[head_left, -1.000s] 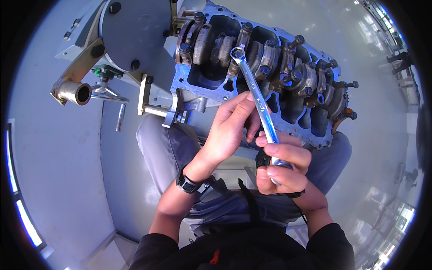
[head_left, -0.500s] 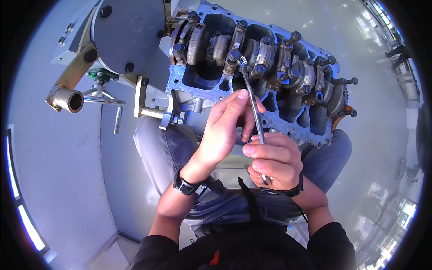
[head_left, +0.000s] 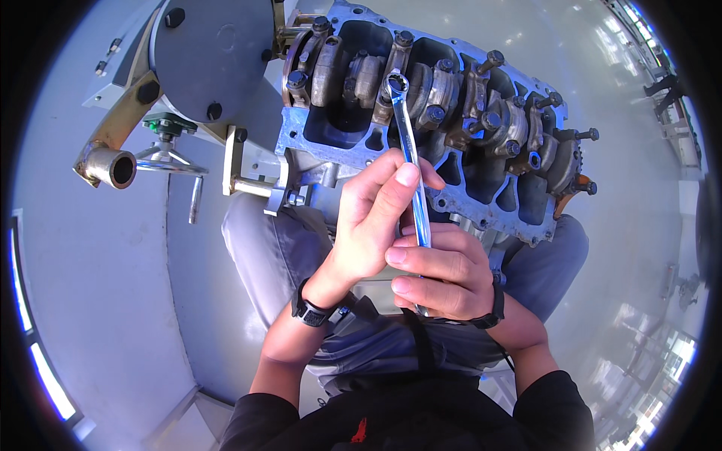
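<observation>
A steel combination wrench (head_left: pixel 410 154) stands nearly upright, its ring end near a bolt on a bearing cap of the blue engine block (head_left: pixel 459 203). My right hand (head_left: pixel 440 274) is wrapped around the wrench's lower shaft. My left hand (head_left: pixel 372 214) pinches the shaft higher up, fingertips on the metal, a black watch on its wrist. The block lies upside down with its crankshaft (head_left: pixel 421 83) and bolted caps exposed, just beyond my knees.
The block is bolted to an engine stand with a round grey plate (head_left: pixel 214 52), a brass tube end (head_left: pixel 113 167) and a crank handle (head_left: pixel 194 197) at the left. Pale glossy floor surrounds me. My grey trousers (head_left: pixel 278 248) sit under the block.
The wrench has swung from leaning right to nearly upright, its ring end shifting left along the bearing caps. Both hands stayed on the shaft and rose slightly.
</observation>
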Demonstrator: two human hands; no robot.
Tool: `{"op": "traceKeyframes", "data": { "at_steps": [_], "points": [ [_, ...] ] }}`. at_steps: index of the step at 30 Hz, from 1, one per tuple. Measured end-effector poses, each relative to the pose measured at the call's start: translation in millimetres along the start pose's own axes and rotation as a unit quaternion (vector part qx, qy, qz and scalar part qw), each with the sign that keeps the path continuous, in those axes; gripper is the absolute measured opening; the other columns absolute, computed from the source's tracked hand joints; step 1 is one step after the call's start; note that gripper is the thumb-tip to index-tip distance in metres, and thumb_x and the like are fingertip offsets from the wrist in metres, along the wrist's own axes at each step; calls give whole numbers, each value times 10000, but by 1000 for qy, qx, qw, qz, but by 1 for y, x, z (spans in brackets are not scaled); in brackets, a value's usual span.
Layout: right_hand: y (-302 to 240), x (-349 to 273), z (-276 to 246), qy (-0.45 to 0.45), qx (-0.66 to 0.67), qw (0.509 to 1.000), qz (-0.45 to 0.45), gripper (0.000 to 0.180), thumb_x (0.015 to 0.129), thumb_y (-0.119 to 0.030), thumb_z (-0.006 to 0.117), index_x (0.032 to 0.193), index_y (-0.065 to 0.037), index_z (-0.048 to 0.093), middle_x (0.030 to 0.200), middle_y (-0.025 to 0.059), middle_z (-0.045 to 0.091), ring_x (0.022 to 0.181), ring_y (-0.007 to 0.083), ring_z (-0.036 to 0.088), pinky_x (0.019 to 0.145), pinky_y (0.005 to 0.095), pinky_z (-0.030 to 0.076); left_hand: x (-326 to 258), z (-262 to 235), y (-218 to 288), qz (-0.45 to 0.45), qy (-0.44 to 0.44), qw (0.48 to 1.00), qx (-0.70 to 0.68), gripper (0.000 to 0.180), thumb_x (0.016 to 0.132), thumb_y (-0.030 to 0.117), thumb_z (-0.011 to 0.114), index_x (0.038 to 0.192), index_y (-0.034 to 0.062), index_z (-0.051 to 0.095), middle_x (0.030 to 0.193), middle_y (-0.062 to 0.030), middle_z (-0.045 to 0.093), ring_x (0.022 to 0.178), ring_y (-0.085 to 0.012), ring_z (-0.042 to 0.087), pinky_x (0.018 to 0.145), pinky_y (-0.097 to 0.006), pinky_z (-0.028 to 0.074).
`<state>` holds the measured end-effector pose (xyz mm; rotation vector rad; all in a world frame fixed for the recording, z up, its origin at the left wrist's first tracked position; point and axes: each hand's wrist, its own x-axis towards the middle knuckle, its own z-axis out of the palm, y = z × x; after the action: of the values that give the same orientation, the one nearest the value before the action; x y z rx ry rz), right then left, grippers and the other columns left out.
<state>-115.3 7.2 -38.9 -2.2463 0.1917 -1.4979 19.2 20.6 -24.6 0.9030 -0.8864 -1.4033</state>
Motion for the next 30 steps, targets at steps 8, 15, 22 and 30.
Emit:
{"op": "traceKeyframes", "data": {
  "at_steps": [8, 15, 22, 30],
  "points": [
    [-3, 1, -1, -54, 25, 998, 12, 324, 764, -209, 709, 1003, -110, 513, 1014, 92, 606, 845, 219, 589, 729, 368, 518, 1, -4, -11, -23, 27, 996, -80, 313, 904, 288, 414, 792, 23, 536, 725, -11, 512, 655, -56, 432, 575, -205, 336],
    [1, -3, -12, -39, 84, 995, 36, 368, 771, -248, 705, 1017, -84, 486, 1020, 138, 591, 833, 250, 591, 725, 388, 514, 3, 6, -7, -10, 21, 998, -59, 324, 941, 305, 407, 806, 32, 516, 595, -10, 508, 515, -49, 430, 485, -195, 314],
    [15, 8, -23, 278, 37, 948, 151, 444, 832, -57, 472, 1231, -1, 286, 928, 183, 545, 626, 206, 578, 596, 374, 530, 7, 3, -17, 27, -5, 999, -33, 361, 975, 308, 323, 849, 31, 516, 501, -6, 429, 439, -67, 398, 449, -202, 300],
    [35, 33, -73, 304, 417, 768, 379, 367, 929, -161, 410, 1247, 21, 403, 1146, 195, 535, 896, 228, 587, 873, 397, 465, 8, 6, -15, 14, -3, 1000, -26, 364, 977, 303, 315, 845, 31, 517, 492, -1, 417, 434, -65, 386, 447, -202, 294]
  ]
}}
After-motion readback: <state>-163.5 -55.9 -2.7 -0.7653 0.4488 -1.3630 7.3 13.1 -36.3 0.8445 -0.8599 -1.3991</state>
